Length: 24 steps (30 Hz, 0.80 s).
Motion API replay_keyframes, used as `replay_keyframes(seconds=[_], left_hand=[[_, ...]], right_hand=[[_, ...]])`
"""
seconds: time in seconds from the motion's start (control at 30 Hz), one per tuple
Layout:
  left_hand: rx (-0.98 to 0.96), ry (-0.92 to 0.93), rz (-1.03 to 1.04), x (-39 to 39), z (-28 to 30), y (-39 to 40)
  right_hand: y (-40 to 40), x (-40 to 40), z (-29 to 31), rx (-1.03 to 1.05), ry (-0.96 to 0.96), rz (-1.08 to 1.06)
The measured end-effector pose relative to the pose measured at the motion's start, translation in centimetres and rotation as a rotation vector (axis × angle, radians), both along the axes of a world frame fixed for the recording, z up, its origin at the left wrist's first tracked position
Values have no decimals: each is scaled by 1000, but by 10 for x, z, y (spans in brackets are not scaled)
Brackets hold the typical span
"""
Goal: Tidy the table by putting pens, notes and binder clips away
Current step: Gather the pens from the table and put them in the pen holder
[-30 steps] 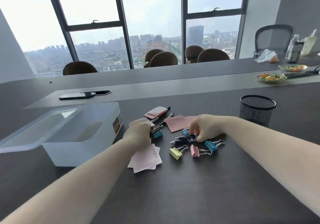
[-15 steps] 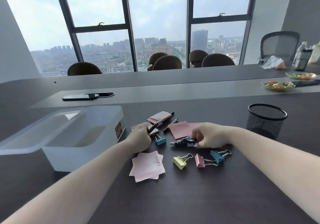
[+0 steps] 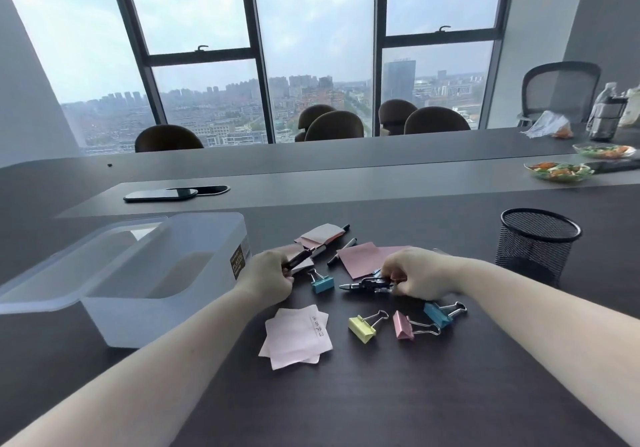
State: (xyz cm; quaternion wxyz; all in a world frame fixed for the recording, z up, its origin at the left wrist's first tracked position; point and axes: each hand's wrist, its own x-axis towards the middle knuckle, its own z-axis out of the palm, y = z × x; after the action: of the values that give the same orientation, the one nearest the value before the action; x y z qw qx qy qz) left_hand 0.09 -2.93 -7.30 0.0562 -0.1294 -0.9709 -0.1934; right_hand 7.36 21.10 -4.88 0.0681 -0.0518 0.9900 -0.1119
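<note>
Pens, pink notes and coloured binder clips lie scattered on the dark table (image 3: 381, 394). My left hand (image 3: 268, 278) is closed around a dark pen (image 3: 300, 257) beside the translucent plastic box (image 3: 166, 273). My right hand (image 3: 419, 277) grips a bundle of dark pens (image 3: 369, 284) lying on the table. A teal clip (image 3: 322, 284) sits between my hands. Yellow (image 3: 363, 327), pink (image 3: 405, 325) and blue (image 3: 440, 313) clips lie in front. A stack of pale pink notes (image 3: 296, 337) rests below my left hand. More notes (image 3: 360, 258) and two pens (image 3: 341, 256) lie behind.
A black mesh pen cup (image 3: 535, 242) stands at the right. The box's lid (image 3: 69, 266) leans at its left. A phone (image 3: 159, 194) lies on the raised centre strip. Salad bowls (image 3: 557, 171) and bottles (image 3: 604, 114) sit far right. Chairs line the far side.
The camera has tilted slightly. My left hand has lifted a pen's end off the notes; my right hand has closed more firmly on the pen bundle.
</note>
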Motion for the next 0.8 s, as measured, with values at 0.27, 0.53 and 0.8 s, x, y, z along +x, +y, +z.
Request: replay_keyframes(seconds=[0.27, 0.53, 0.8], left_hand=[[216, -120, -53, 8, -6, 14], [593, -349, -217, 9, -8, 26], [983, -484, -282, 13, -10, 50]], right_hand=[[-14, -2, -3, -61, 32, -5], [-20, -16, -8, -497, 143, -73], [-39, -19, -6, -584, 283, -44]])
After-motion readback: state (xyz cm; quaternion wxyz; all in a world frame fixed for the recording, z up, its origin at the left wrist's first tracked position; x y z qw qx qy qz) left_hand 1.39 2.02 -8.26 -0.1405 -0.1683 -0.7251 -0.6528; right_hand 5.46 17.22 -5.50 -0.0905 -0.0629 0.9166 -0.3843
